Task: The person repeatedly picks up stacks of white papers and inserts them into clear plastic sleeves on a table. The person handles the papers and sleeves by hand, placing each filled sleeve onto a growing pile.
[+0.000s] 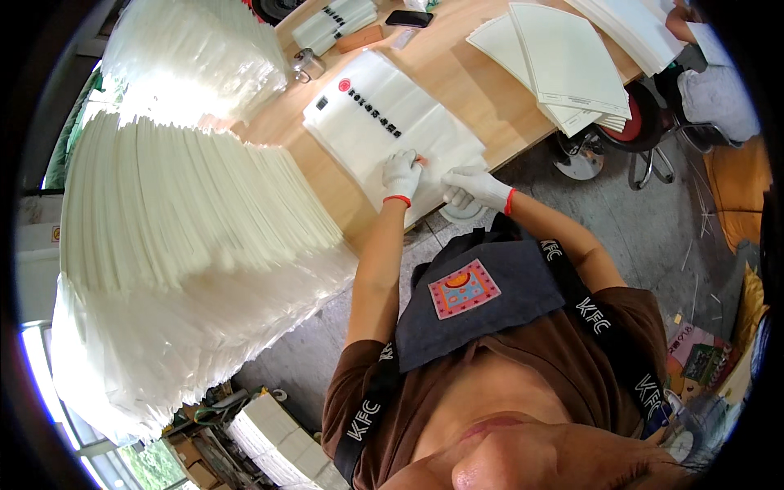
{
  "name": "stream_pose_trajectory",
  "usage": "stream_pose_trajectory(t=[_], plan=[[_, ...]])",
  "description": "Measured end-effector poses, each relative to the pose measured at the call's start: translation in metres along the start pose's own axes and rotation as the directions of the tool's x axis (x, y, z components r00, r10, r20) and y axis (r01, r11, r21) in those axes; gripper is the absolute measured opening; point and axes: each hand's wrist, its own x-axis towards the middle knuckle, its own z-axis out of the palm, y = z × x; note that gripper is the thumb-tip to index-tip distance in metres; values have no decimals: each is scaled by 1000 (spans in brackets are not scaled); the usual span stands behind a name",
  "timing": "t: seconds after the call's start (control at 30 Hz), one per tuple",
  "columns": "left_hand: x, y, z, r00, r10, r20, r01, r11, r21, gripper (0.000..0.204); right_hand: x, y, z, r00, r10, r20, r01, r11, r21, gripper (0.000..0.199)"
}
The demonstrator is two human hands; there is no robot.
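A flat pile of translucent white plastic bags (425, 122) with dark print and a red round mark lies on the wooden table. My left hand (400, 175), in a white glove with a red cuff, rests on the pile's near part. Its fingers are curled together, and a bare fingertip shows at the glove's end. To its right, my right hand (476, 189), gloved the same way, is closed at the pile's near edge. Whatever either hand pinches is too small or hidden to make out.
Tall stacks of whitish sheets in clear plastic (188, 212) stand close on the left. On the table (506, 122) are a metal mug (308, 65), a brown block (360, 38), a black phone (409, 18) and fanned printed sheets (563, 61). A stool (641, 118) stands at the right.
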Motion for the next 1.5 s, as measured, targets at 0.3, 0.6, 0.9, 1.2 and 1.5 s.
stream_pose_trajectory(t=[0.3,0.6,0.9,1.2,1.5], plan=[[16,19,-63,990,-138,13,131,900,-415,15,74,-27,0,931,-285,-230,203,924,-323,42],[39,32,-130,992,-128,0,56,428,-902,18,11,-66,-14,971,-186,-153,64,810,-583,46],[-64,173,-107,896,439,59,-335,759,-558,25,48,-57,11,850,-505,150,265,164,-950,44],[-17,68,-42,989,-11,-144,-85,764,-640,15,-39,-71,-143,483,-840,-245,-417,25,-909,38],[46,114,0,971,219,91,-22,464,-885,30,-37,-94,-216,734,-620,-277,-427,-105,-898,15]])
